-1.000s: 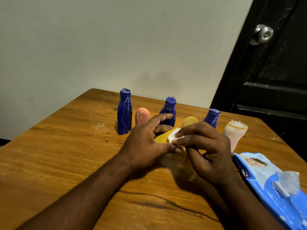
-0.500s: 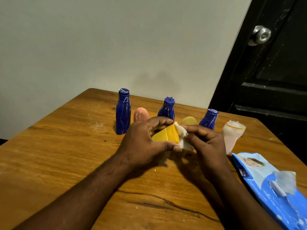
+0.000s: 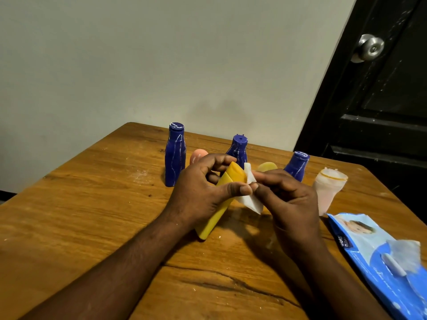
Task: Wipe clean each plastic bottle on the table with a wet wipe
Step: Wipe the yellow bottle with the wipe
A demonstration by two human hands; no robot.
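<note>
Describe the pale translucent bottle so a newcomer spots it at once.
Find the blue wipes pack at the right edge of the wooden table. Beyond its far end stands the pale bottle, rightmost in the row. Unlike the dark blue bottle beside it, it is cloudy with a yellow ring.

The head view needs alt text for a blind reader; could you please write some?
A person's left hand holds a tilted yellow bottle at a wooden table while the right hand presses a white wipe to it. Three blue bottles stand behind.

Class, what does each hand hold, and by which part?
Left hand grips the yellow bottle around its middle; right hand pinches the wipe against its raised end.
</note>
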